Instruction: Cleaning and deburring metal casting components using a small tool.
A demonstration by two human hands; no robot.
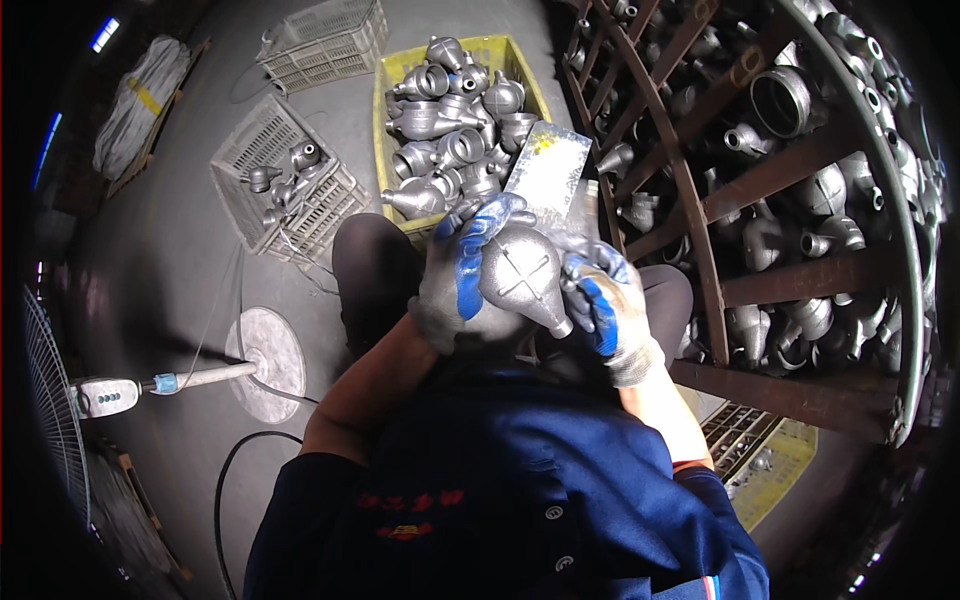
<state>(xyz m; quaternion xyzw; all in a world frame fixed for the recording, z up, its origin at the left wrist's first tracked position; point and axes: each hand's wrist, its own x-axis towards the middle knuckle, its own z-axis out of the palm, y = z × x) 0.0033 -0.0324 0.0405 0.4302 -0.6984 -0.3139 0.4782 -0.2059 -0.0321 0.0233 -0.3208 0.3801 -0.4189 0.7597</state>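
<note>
A grey metal casting (522, 268), bulbous with a raised cross on its face and a narrow neck pointing down and right, is held in front of my lap. My left hand (470, 270), in a blue and grey work glove, is closed around its left side. At its right, my right hand (605, 300), gloved in white and blue, has its fingers curled beside the casting. Blur and the fingers hide what this hand grips. Just beyond both hands stands a bright metal plate (550, 170) with a yellow mark.
Ahead is a yellow crate (382, 130) heaped with similar castings. A grey plastic crate (235, 200) holding several parts and another grey crate (325, 45) stand to its left. At right rises a rusty metal cage (690, 170) full of castings. A standing fan (110, 397) and cables lie left.
</note>
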